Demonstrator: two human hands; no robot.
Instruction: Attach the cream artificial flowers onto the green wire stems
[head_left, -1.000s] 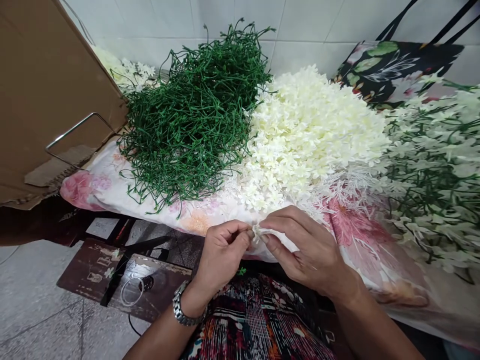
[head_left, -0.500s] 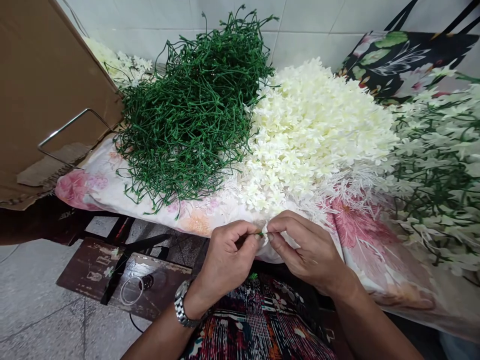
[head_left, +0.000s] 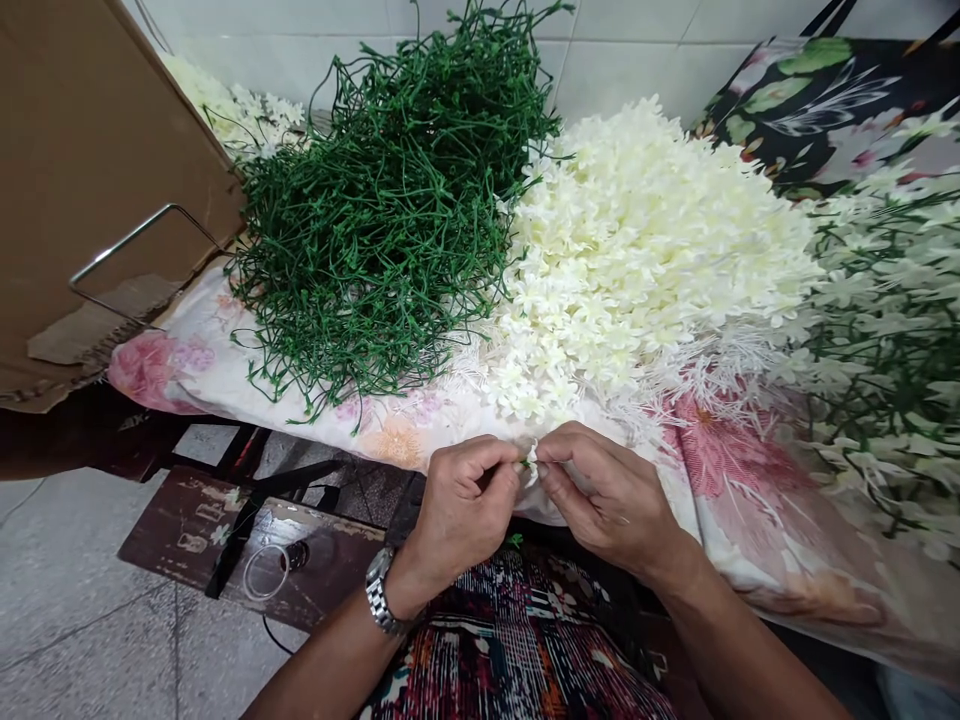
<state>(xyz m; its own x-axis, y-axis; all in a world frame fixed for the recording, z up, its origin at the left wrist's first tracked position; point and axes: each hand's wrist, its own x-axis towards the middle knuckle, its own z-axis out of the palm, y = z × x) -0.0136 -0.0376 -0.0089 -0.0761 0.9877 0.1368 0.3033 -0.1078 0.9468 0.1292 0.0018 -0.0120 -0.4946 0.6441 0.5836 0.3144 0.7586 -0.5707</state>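
Note:
My left hand (head_left: pixel 461 510) is closed in a pinch on a thin green stem, whose tip shows between the fingertips. My right hand (head_left: pixel 604 495) pinches a small white flower (head_left: pixel 532 457) against that stem tip. Both hands meet at the front edge of a floral cloth (head_left: pixel 720 470). Behind them lie a heap of white flowers (head_left: pixel 637 260) and a tangle of green stems (head_left: pixel 390 210). A metal watch sits on my left wrist.
Finished sprigs of white flowers on green stems (head_left: pixel 885 330) lie at the right. A cardboard box (head_left: pixel 82 180) with a wire handle stands at the left. A dark patterned bag (head_left: pixel 832 110) leans on the tiled wall. A dark board (head_left: pixel 225 540) lies on the floor below.
My hands have stayed together at the cloth's edge. The white flower is pressed closer onto the green stem tip. The view has shifted slightly.

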